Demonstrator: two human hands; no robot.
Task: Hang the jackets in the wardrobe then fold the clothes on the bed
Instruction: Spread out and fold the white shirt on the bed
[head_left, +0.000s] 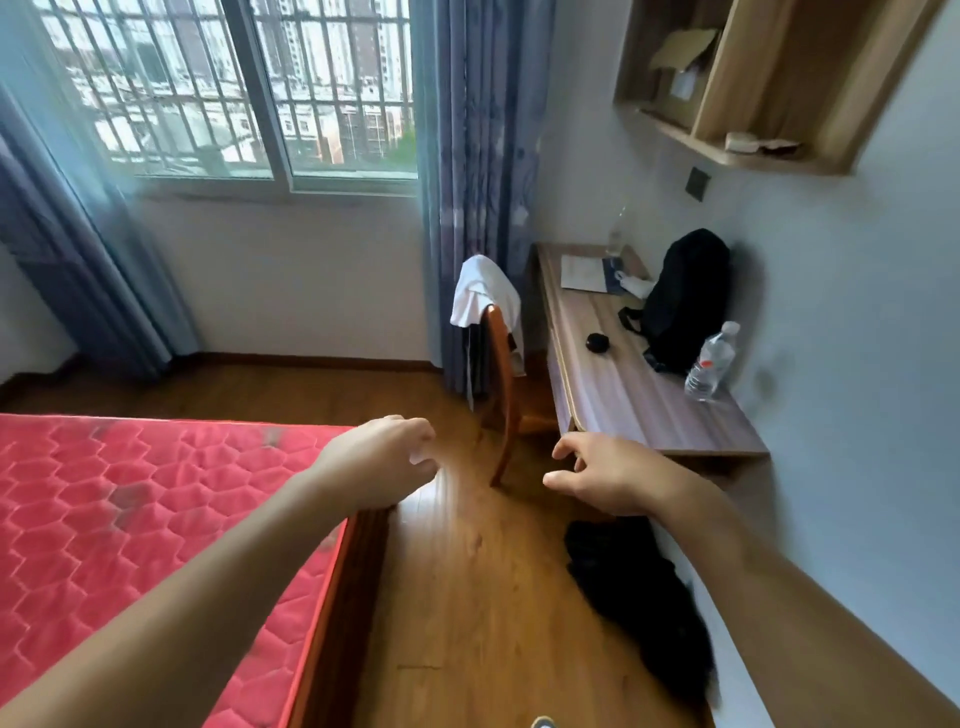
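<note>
A white garment hangs over the back of a wooden chair beside the desk. A black garment lies in a heap on the floor along the right wall, under my right forearm. My left hand hovers over the corner of the bed with the red quilted mattress, its fingers loosely curled and holding nothing. My right hand is out in front of the desk's near corner, fingers spread and relaxed, also holding nothing. No wardrobe is in view.
A wooden desk stands against the right wall with a black backpack, a water bottle, papers and a small dark round object. A wall shelf hangs above. Curtained window at the back; wooden floor runs between bed and desk.
</note>
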